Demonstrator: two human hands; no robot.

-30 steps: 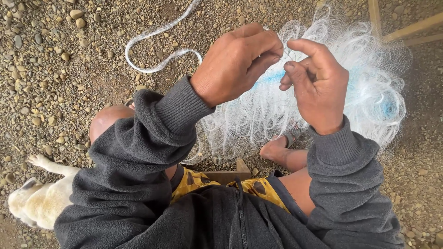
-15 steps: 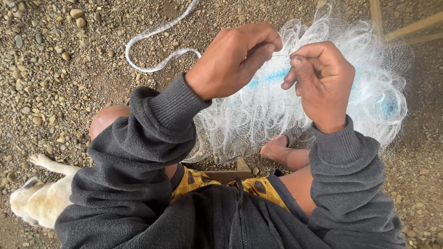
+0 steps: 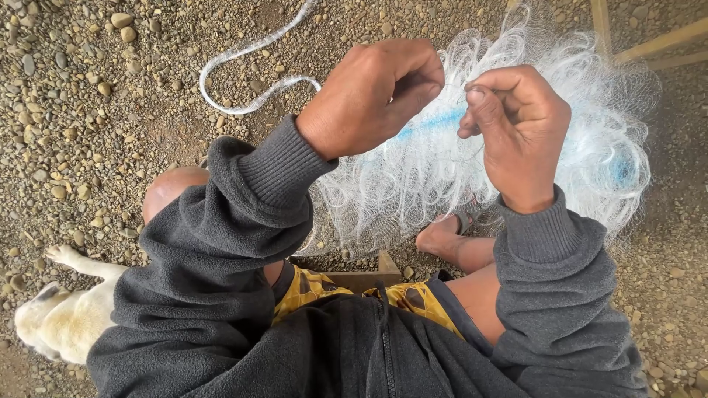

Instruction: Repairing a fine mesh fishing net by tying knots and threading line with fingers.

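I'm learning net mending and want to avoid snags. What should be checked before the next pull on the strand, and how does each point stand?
1. Left hand pinching net strands: ok, fingers closed on them.
2. Right hand gripping the strand: ok, thumb and fingers pinched.
3. Strand taut between the hands: cannot tell, too fine to see.
4. Net free of the foot: not ok, it drapes over the toes.
5. White cord clear of the hands: ok, lying apart on gravel.
6. Animal away from the net: ok, by the left elbow.
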